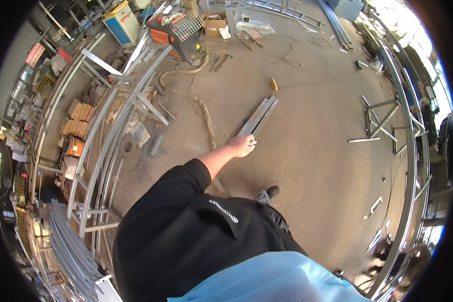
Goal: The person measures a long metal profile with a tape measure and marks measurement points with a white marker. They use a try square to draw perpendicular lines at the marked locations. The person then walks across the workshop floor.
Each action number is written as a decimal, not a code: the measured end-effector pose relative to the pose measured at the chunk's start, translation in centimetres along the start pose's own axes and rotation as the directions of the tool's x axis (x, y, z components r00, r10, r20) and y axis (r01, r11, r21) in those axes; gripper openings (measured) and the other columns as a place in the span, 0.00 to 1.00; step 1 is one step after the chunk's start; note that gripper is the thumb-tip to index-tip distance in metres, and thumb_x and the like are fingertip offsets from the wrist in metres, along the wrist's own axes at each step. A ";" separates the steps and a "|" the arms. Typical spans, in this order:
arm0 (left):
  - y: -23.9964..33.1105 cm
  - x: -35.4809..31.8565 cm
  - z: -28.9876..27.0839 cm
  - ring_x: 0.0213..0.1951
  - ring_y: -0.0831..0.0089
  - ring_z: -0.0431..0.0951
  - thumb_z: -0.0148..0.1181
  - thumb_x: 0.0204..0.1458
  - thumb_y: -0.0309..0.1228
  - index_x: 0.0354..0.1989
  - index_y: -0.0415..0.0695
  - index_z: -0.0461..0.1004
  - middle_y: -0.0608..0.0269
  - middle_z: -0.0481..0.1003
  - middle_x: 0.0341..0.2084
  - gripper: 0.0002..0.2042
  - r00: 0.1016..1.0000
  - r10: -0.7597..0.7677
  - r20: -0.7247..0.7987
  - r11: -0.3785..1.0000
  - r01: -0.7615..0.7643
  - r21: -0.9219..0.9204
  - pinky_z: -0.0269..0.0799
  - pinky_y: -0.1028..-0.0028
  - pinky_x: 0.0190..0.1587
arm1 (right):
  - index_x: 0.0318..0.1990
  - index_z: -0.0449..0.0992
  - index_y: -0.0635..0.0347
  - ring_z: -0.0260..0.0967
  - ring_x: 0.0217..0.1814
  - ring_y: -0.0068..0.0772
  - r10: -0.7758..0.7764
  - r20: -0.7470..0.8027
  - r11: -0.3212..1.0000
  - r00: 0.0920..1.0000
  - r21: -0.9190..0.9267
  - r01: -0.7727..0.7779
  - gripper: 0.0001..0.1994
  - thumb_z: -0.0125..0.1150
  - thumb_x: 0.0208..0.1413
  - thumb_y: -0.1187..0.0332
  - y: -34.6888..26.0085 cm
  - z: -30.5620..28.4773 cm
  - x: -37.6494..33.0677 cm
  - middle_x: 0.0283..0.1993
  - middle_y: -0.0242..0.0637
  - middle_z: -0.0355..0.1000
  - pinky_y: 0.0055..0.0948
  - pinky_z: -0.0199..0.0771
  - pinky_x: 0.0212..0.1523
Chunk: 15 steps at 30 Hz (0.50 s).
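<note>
My left hand (pixel 243 145) is closed, stretched out ahead of me at the end of a black sleeve (pixel 178 186). A small white stick-like thing (pixel 253 143) pokes out of its fist; its kind does not show. Right beyond the fingers, a few long silver metal tubes (pixel 259 117) lie side by side, pointing away from me. Their near ends disappear behind the hand, and I cannot tell whether it touches them. My right hand does not show.
A fabric-like hose (pixel 205 108) winds over the concrete floor (pixel 312 151). Long metal frames line the left (pixel 113 126) and right (pixel 405 126). A yellow object (pixel 273 84) lies ahead, near thin cables. Farther back stand a cardboard box (pixel 215 24) and an orange-and-black machine (pixel 167 38).
</note>
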<state>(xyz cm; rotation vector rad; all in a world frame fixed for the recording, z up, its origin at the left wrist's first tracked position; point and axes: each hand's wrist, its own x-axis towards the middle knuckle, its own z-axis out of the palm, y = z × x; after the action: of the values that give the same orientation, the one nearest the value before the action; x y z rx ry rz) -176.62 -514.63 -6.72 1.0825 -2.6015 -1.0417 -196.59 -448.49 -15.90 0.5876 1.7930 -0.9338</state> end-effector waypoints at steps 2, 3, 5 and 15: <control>-1.1 3.0 1.7 0.45 0.41 0.86 0.64 0.65 0.44 0.47 0.45 0.77 0.45 0.85 0.39 0.15 0.999 -0.036 0.020 0.999 0.035 0.033 0.79 0.45 0.45 | 0.43 0.79 0.61 0.76 0.27 0.31 -0.030 0.011 0.999 0.999 -0.026 0.030 0.12 0.62 0.73 0.61 -8.1 -1.3 3.2 0.31 0.38 0.79 0.30 0.74 0.24; -2.3 3.1 2.6 0.46 0.40 0.86 0.64 0.65 0.45 0.47 0.44 0.78 0.44 0.85 0.41 0.16 0.981 -0.188 0.054 0.982 0.186 0.040 0.80 0.45 0.47 | 0.43 0.79 0.62 0.76 0.27 0.31 -0.043 0.014 0.998 0.999 -0.037 0.043 0.12 0.62 0.72 0.61 -12.3 -1.9 4.5 0.31 0.38 0.79 0.30 0.74 0.25; -5.8 0.6 4.1 0.47 0.38 0.85 0.60 0.66 0.45 0.50 0.43 0.81 0.41 0.85 0.40 0.17 0.904 -0.398 0.155 0.916 0.380 0.130 0.80 0.44 0.47 | 0.44 0.79 0.62 0.77 0.28 0.31 -0.098 0.007 0.994 0.995 -0.049 0.099 0.11 0.62 0.72 0.62 -21.6 -2.6 6.8 0.32 0.38 0.80 0.30 0.75 0.25; -12.6 -4.0 3.7 0.53 0.41 0.88 0.70 0.60 0.45 0.53 0.40 0.87 0.41 0.87 0.47 0.22 0.420 -0.890 0.180 0.454 0.854 0.254 0.83 0.48 0.55 | 0.59 0.78 0.63 0.79 0.33 0.27 -0.532 0.036 0.841 0.846 -0.094 0.533 0.16 0.61 0.76 0.60 -66.7 -1.1 18.0 0.42 0.39 0.83 0.27 0.79 0.27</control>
<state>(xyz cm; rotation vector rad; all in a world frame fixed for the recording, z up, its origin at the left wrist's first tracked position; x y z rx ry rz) -167.82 -516.28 -17.18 2.6960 -2.1840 -1.2449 -253.63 -487.07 -10.18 0.0018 2.0251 -1.2004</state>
